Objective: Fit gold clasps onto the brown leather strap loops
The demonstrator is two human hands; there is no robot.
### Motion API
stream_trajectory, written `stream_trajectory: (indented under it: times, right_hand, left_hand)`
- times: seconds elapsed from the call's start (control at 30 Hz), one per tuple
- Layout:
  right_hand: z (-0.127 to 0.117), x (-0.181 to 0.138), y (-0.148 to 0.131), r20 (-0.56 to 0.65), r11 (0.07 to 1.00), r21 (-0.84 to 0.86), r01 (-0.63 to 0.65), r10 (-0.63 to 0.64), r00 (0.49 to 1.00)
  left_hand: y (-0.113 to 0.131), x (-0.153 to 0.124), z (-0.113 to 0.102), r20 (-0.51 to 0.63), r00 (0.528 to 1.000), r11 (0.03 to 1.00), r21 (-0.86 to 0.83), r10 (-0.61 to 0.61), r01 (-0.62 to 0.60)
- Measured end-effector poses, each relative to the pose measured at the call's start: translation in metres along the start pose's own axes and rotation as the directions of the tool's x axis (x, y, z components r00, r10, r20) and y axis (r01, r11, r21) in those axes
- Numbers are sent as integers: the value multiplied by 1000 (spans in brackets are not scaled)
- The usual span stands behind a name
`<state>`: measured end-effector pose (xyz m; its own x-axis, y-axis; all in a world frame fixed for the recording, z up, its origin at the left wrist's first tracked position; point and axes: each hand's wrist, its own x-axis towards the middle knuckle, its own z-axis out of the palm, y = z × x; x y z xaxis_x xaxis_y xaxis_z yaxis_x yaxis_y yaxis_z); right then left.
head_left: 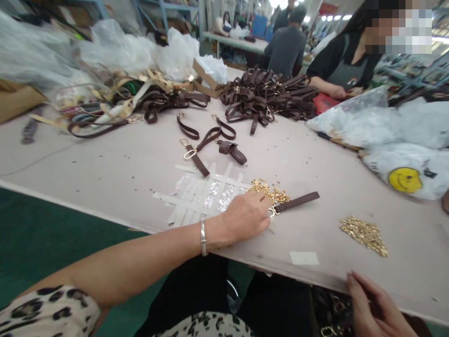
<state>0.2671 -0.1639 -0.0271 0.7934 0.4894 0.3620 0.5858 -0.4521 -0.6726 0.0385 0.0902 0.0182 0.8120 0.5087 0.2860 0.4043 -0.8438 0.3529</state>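
Observation:
My left hand [247,215], with a silver bracelet at its wrist, rests on the table with its fingers curled down. Its fingertips are hidden beside a pile of small gold metal pieces [268,189]. Just past the knuckles lies a short brown strap [298,201] with a gold clasp, close to or touching the hand; what the fingers pinch I cannot make out. At the front edge my right hand [373,304] is low, fingers stretched out and nothing visible in them. Next to it, below the tabletop, are brown straps with gold rings [329,309].
Brown straps [210,138] lie mid-table, with a big heap [270,96] behind. Another gold pile [365,235] sits right, near a white paper piece [304,258]. Taped clear plastic [217,194] covers the table beside my left hand. Plastic bags [407,140] and a co-worker [351,61] are at right.

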Motion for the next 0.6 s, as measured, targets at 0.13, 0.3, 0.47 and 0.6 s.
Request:
stream_trajectory:
  times: [0.13, 0.3, 0.47, 0.6]
  right_hand:
    - [24, 12, -38, 167, 917, -17, 399, -391, 905]
    - [46, 19, -55, 196, 861, 116, 496, -509, 838]
    - [62, 26, -53, 250, 858, 179, 481, -513, 821]
    - [71, 35, -54, 254, 835, 162, 527, -551, 795]
  left_hand:
    - [22, 28, 22, 48, 997, 998, 42, -57, 55]
    - [25, 39, 29, 84, 992, 995, 53, -93, 89]
    - [30, 39, 27, 78, 994, 997, 12, -77, 76]
    - [31, 32, 24, 50, 996, 993, -79, -80, 84]
